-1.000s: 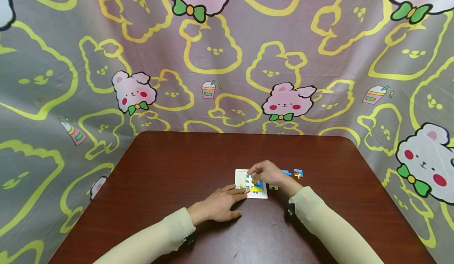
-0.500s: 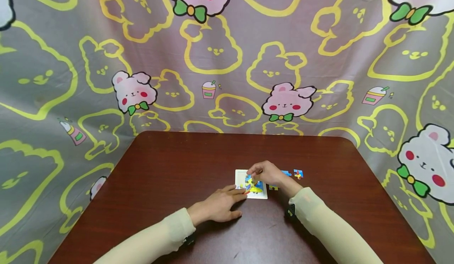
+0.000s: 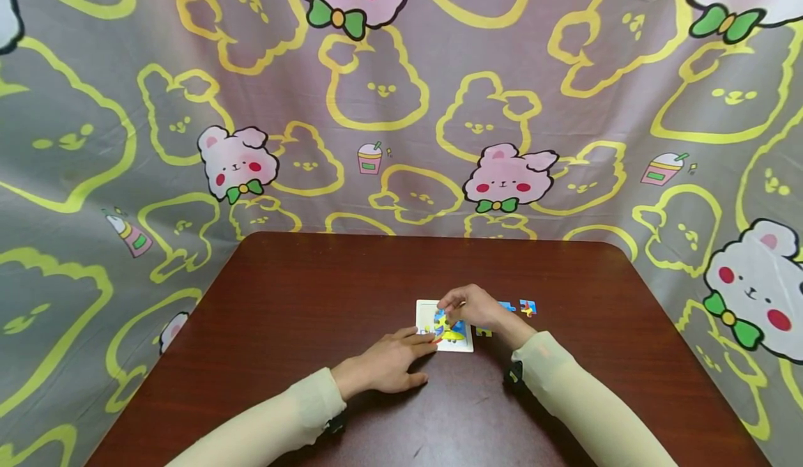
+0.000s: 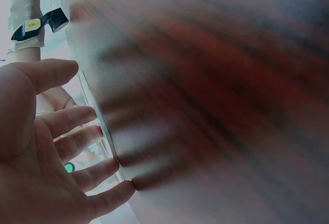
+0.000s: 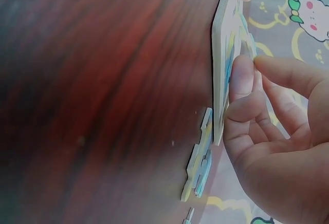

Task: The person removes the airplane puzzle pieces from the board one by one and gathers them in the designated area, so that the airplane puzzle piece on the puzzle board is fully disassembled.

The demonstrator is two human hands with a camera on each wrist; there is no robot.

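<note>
Right hand (image 3: 478, 307), grip curled with fingertips pressing a blue-and-yellow jigsaw piece (image 3: 447, 325) into the small white square puzzle tray (image 3: 425, 309) directly beneath it; left hand (image 3: 390, 362), fingers flat, steadies the tray's near-left edge on the dark red wooden desk (image 3: 301, 300). Loose blue puzzle pieces (image 3: 519, 307) lie just right.

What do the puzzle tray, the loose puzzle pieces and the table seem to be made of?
Puzzle tray: probably thick cardboard or thin wood, white matte face; the right wrist view shows a pale flat edge. Loose puzzle pieces: likely the same board, colour-printed, with pale layered edges. Table: reddish-brown wood grain with a soft sheen, possibly laminate or veneer.
</note>
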